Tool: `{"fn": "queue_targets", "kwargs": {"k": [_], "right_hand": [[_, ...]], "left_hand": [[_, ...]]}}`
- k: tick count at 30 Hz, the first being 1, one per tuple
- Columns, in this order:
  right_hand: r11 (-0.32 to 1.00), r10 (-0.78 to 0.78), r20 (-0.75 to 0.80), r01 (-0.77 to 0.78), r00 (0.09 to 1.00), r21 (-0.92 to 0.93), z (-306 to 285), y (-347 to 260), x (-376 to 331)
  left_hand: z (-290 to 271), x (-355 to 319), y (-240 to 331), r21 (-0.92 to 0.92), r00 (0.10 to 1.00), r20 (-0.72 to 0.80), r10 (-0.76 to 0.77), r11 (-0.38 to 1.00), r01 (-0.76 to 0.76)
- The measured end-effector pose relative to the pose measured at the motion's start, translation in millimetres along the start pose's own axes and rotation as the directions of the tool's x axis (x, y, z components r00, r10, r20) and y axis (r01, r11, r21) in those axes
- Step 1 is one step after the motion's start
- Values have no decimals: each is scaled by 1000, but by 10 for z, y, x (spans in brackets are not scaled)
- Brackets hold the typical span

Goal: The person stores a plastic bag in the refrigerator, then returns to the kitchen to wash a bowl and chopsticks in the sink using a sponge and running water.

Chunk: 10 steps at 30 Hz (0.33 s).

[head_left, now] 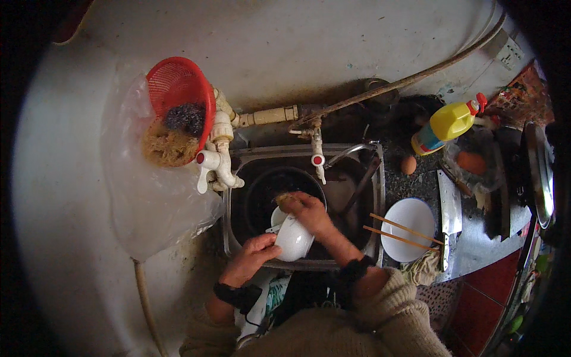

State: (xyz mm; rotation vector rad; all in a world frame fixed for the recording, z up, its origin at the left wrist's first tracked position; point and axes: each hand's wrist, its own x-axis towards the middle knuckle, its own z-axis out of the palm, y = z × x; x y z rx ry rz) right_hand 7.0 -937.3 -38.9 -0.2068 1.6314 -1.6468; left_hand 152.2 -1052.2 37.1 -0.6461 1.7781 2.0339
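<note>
Over the sink, a white bowl [295, 239] is tilted on its side, its outer wall turned toward me. My left hand [251, 260] grips it by the left edge, fingers closed. At its far rim is my right hand [310, 213], fingers curled around a tan fibrous scrubber [284, 201], only part of which shows. Beneath both hands a dark round pan [257, 196] sits in the metal sink [228, 229]; what lies inside it is too dark to make out.
White-handled taps [318, 159] overhang the sink. At left hangs a red basket [209, 101] with scrubbers above a plastic bag [160, 208]. On the right counter are a white bowl [410, 217], chopsticks [404, 239], a cleaver [450, 205], an egg [408, 165] and a yellow bottle [447, 124].
</note>
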Motion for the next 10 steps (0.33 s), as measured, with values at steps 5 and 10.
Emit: {"fn": "queue_targets", "kwargs": {"k": [5,10], "right_hand": [[477,182,445,-474,877,740,-112,407,-93],[370,120,502,-508,856,778,-83,413,-345]], "left_hand": [[-130,52,-549,-692,976,-188,114,690,-214],[-247,278,-870,-822,958,-282,42,505,-264]]}}
